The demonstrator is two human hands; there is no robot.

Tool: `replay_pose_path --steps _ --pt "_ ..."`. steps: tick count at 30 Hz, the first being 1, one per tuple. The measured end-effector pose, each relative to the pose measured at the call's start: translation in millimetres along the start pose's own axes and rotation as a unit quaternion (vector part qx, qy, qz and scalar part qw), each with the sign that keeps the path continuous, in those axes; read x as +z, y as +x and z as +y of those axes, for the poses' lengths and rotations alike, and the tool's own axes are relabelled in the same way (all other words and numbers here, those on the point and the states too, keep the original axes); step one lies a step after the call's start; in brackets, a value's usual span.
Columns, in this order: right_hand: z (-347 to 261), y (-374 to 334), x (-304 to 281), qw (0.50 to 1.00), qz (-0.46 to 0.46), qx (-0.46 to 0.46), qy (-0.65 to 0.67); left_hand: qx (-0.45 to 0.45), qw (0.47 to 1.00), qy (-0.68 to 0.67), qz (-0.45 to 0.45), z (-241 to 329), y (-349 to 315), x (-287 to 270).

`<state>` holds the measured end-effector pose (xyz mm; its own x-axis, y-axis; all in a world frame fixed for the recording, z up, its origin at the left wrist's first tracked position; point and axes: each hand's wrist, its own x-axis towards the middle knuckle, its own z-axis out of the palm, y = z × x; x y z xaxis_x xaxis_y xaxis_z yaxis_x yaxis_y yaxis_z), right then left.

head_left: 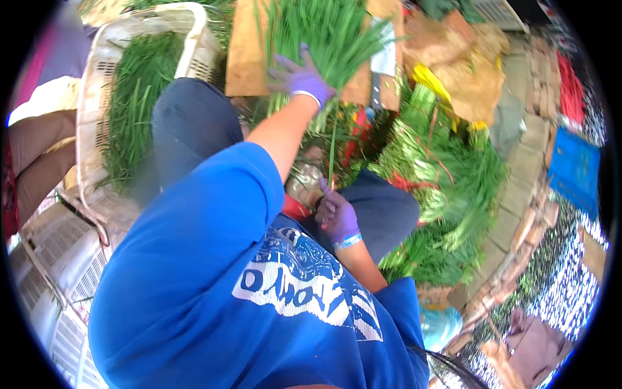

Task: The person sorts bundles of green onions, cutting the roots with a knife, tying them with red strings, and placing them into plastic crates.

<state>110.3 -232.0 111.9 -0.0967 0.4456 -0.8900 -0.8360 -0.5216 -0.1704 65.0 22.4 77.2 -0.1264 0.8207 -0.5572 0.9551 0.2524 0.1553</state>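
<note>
My left hand (303,78), in a purple glove, lies with fingers spread on a loose bunch of long green leaves (317,35) that look like garlic chives. That bunch rests on a wooden board (245,58). Closer to my body, my right hand (337,216), also gloved in purple, is closed between my knees. A thin green chive stalk (332,146) runs upward from its fingers toward the bunch. Right of the bunch, a broad-bladed knife (383,61) lies on the board with its dark handle toward me.
A white plastic basket (87,149) with loose greens stands left of my knee. Tied green bundles (447,168) are piled at my right, beside a curved brick edging (518,188). Brown sacking (473,71) lies beyond them. Another person's legs (45,142) show at far left.
</note>
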Motion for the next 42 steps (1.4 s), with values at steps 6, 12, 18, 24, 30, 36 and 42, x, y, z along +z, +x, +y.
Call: replay_pose_path --steps 6,12,18,24,30,36,42 --pt "18 -89 -16 0.98 -0.1 0.047 0.163 0.02 1.0 -0.017 -0.012 -1 -6 -8" --pt "0 -85 23 0.935 -0.215 -0.229 0.163 0.223 0.969 -0.065 0.088 -46 -20 -25" --pt "-7 -46 41 0.887 -0.31 -0.289 0.181 0.38 0.747 -0.462 -0.292 -117 -124 -33" --pt "18 -37 65 0.903 -0.247 -0.338 0.094 0.296 0.783 -0.372 -0.402 -149 -176 -33" --pt "14 10 44 0.934 -0.084 -0.322 0.129 0.252 0.8 -0.329 -0.435 -168 -122 -31" --pt "-14 162 -32 0.975 0.152 -0.144 -0.071 0.484 0.757 0.425 -0.114 -140 -46 -36" --pt "-6 246 -43 0.985 0.125 -0.111 -0.052 0.162 0.937 0.293 -0.105 -153 -6 1"
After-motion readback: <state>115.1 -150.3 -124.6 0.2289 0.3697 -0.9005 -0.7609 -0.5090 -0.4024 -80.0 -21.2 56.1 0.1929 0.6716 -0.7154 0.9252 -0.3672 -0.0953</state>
